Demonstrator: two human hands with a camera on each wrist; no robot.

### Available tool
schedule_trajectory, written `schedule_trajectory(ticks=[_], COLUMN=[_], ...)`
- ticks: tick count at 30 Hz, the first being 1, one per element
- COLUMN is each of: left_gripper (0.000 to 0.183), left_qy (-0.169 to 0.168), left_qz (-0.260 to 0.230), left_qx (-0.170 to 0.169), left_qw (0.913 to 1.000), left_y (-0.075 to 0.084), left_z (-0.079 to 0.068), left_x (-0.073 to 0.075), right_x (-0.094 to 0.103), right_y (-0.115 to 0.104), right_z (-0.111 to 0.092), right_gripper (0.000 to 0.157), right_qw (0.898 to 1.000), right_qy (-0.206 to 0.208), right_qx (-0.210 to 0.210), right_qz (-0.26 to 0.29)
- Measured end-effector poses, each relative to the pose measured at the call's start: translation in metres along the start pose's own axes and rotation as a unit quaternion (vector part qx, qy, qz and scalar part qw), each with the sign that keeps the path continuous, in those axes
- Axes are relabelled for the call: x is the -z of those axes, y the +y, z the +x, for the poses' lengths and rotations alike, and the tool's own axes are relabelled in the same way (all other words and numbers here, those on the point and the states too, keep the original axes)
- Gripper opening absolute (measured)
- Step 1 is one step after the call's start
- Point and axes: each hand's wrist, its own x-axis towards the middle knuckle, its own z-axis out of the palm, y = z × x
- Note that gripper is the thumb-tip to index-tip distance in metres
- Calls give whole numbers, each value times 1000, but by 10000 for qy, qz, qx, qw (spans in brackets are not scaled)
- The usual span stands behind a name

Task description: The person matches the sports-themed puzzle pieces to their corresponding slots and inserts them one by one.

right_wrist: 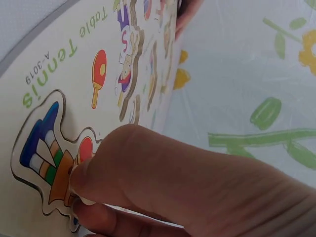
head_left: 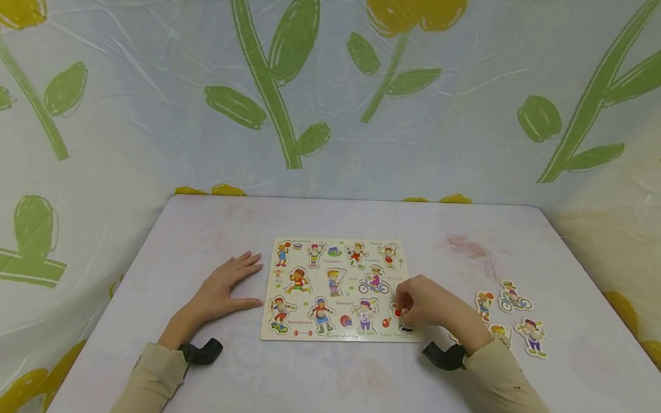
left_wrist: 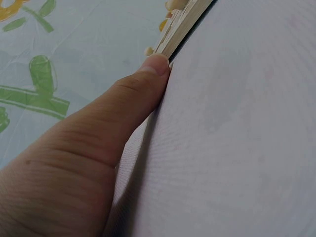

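A wooden puzzle board [head_left: 306, 292] with sports figures lies on the table. Flat on the tabletop at its left is my left hand [head_left: 226, 288], fingers spread. Its thumb [left_wrist: 133, 91] reaches the board's side edge in the left wrist view. At the board's lower right corner, my right hand [head_left: 432, 303] pinches the table tennis puzzle piece [right_wrist: 59, 170] between thumb and finger. Blue shoes and a red paddle show on that figure, inside its cut-out outline; the fingers cover its upper part.
Right of the board lie several loose puzzle pieces, among them a cyclist [head_left: 515, 297], a basketball player [head_left: 484, 304] and a baseball player [head_left: 532, 338]. The right forearm partly covers others. A flower-printed cloth [head_left: 338, 109] hangs behind the table [head_left: 315, 383].
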Motion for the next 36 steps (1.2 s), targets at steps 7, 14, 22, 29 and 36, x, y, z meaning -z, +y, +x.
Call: schedule_trajectory(ticks=[7,14,22,29,36], left_gripper=[81,80,81,80,79], left_qy=[-7,-16,-49,-14,11], left_qz=[2,54,49,6,8], left_qx=[8,47,71,40,18], left_qw=[10000,10000,10000,10000,10000], left_y=[-1,1,0,-2,0], left_z=[0,0,0,-1,0], left_x=[0,0,0,-1,-2], right_x=[0,8,21,29,37], right_y=[1,0,7,21,38], right_z=[0,-4,-12,-21,-34], right_gripper=[17,14,8,7,10], right_qw=[9999,9979,9960,9880,9800], right_qy=[21,98,503,1140,1638], right_qx=[119,624,693,976,1025], right_qz=[-112,-141,-255,-355,-479])
